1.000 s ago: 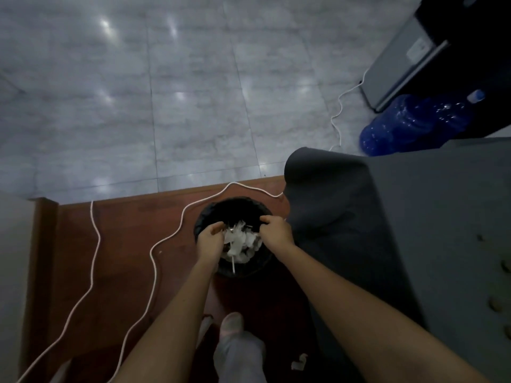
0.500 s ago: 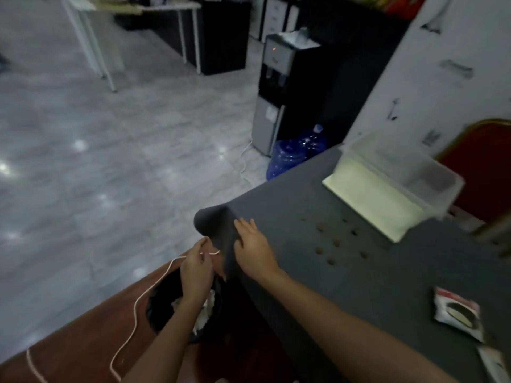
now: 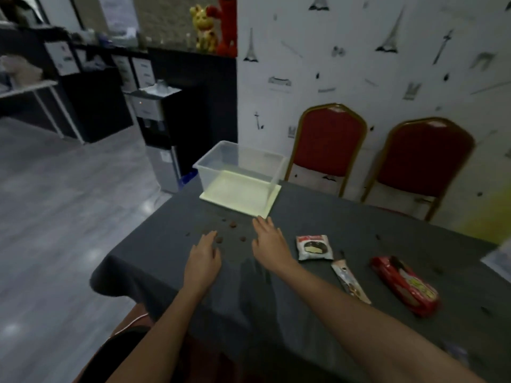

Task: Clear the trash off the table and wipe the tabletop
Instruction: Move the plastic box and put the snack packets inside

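Table (image 3: 318,217) w/ dark cloth: left hand (image 3: 203,261) & right hand (image 3: 269,244) palms down, fingers straight, holding nothing, crumbs (image 3: 231,230) between; clear bin (image 3: 240,172) far, looks empty.

You have a dark grey tablecloth (image 3: 318,222) dotted with brown crumbs (image 3: 233,224); right of them lies a red wrapper (image 3: 405,286).

A table draped in a dark grey cloth (image 3: 304,313) carries a clear tub (image 3: 243,168) on a pale lid (image 3: 239,200) at its far edge, scattered brown crumbs (image 3: 233,224) near the middle, and three wrappers toward the right: white (image 3: 313,247), slim brown (image 3: 349,280) and red (image 3: 403,284).
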`<action>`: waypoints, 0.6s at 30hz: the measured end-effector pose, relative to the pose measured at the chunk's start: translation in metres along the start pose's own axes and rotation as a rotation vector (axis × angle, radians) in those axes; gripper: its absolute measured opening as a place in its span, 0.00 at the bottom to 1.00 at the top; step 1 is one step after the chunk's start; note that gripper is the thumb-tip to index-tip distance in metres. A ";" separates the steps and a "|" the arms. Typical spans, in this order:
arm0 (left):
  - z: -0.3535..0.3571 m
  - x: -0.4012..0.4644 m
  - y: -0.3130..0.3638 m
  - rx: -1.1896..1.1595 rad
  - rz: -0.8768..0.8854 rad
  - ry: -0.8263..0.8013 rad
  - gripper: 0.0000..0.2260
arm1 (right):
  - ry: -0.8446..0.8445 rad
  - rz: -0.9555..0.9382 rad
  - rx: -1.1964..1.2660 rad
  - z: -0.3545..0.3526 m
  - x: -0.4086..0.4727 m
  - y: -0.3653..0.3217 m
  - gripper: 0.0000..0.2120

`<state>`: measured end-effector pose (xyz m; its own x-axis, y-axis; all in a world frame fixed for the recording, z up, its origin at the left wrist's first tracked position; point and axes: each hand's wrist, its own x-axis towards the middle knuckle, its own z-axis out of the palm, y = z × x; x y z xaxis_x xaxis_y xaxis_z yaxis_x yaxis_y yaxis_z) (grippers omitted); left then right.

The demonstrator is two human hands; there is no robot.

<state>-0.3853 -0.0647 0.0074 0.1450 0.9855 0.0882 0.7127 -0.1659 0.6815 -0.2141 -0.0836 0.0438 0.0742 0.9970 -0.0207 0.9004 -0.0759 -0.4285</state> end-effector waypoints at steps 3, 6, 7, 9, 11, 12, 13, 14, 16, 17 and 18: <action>0.012 0.014 0.026 0.004 0.057 -0.004 0.19 | 0.063 0.051 -0.018 -0.021 -0.003 0.031 0.27; 0.016 0.035 0.040 0.031 0.107 -0.014 0.20 | 0.082 0.090 -0.030 -0.038 0.001 0.044 0.27; 0.016 0.044 0.044 0.034 0.119 -0.011 0.20 | 0.083 0.095 -0.037 -0.042 0.004 0.046 0.27; 0.014 0.063 0.052 0.047 0.141 -0.005 0.21 | 0.094 0.105 -0.034 -0.048 0.014 0.050 0.27; 0.011 0.087 0.057 0.085 0.172 -0.009 0.21 | 0.110 0.121 -0.023 -0.051 0.030 0.052 0.27; 0.010 0.102 0.057 0.116 0.185 -0.015 0.21 | 0.119 0.131 -0.017 -0.052 0.039 0.052 0.27; 0.009 0.117 0.056 0.148 0.194 -0.020 0.22 | 0.123 0.140 -0.016 -0.052 0.049 0.053 0.27; 0.007 0.131 0.056 0.175 0.197 -0.024 0.22 | 0.124 0.148 -0.016 -0.053 0.058 0.053 0.27; 0.001 0.165 0.050 0.211 0.200 -0.018 0.22 | 0.113 0.178 0.002 -0.051 0.083 0.054 0.28; -0.003 0.182 0.046 0.232 0.201 -0.007 0.22 | 0.104 0.204 0.033 -0.050 0.098 0.055 0.29; -0.008 0.199 0.043 0.255 0.204 0.010 0.21 | 0.099 0.231 0.096 -0.049 0.112 0.055 0.29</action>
<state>-0.3313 0.1246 0.0595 0.2969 0.9309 0.2127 0.8187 -0.3628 0.4451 -0.1355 0.0232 0.0621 0.3191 0.9468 -0.0412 0.8101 -0.2951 -0.5066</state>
